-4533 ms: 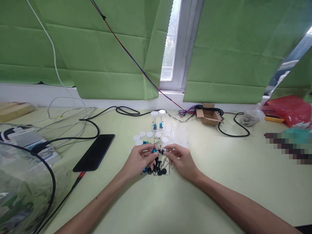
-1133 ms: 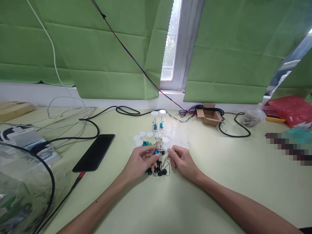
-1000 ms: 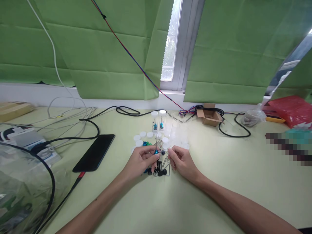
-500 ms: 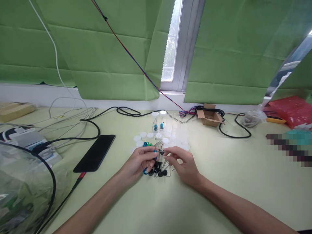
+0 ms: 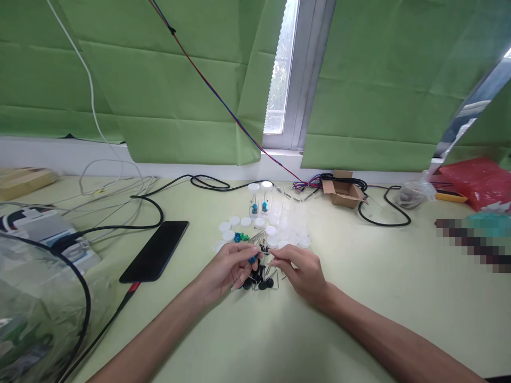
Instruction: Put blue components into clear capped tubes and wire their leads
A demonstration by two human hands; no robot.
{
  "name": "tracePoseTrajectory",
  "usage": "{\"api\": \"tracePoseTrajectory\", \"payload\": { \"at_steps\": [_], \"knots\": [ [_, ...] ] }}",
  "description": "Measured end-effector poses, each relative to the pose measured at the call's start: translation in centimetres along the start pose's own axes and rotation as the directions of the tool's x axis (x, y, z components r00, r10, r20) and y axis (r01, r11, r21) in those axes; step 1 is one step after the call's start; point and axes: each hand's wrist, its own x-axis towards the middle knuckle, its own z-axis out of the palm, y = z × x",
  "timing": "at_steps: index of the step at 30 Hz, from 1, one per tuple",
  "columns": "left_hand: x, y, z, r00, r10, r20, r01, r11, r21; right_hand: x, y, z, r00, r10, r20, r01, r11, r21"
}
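My left hand [image 5: 223, 267] is closed, pinching a small blue piece [image 5: 252, 259] between thumb and fingers. Facing it, my right hand [image 5: 302, 270] has its thumb and forefinger pressed together on one end of a thin pale rod [image 5: 265, 252], which reaches across to the left fingertips. Below the hands lie several black round-headed pieces [image 5: 262, 285] and bent metal wires [image 5: 277, 280]. Just beyond are blue and green pieces [image 5: 241, 237] and several white caps [image 5: 224, 227]. Two capped clear vials [image 5: 254, 201] stand behind, each with a blue piece and wires inside.
Clear open vials [image 5: 293, 217] cluster right of the capped ones. A black phone [image 5: 155, 251] with a cable lies at left, near a clear plastic bag [image 5: 43, 314]. Farther back are black cables [image 5: 211, 183], a small cardboard box [image 5: 344, 192] and a red bag [image 5: 477, 181].
The blue piece has tilted and sunk lower in my left fingers. My right fingertips have closed into a pinch, and a thin rod now spans between the hands.
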Motion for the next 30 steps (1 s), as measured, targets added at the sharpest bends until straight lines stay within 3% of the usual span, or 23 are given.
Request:
{"api": "tracePoseTrajectory", "payload": {
  "at_steps": [8,20,25,30],
  "knots": [
    [-0.05,-0.04,0.02,0.999,-0.016,0.03,0.015,1.0,0.01,0.05,0.33,-0.01,0.984,-0.18,-0.002,0.178,0.978,-0.104],
    [0.14,-0.12,-0.12,0.999,0.0,0.049,-0.002,1.0,0.024,-0.11,0.77,-0.24,0.964,-0.265,0.018,0.264,0.951,-0.161],
    [0.22,-0.13,-0.37,1.0,0.03,0.001,-0.03,0.999,0.032,0.12,0.37,-0.42,0.968,-0.252,0.011,0.251,0.96,-0.121],
    [0.26,0.05,-0.39,0.981,0.129,-0.144,-0.111,0.986,0.126,0.19,0.23,-0.36,0.989,-0.137,-0.062,0.132,0.988,-0.076]
  ]
}}
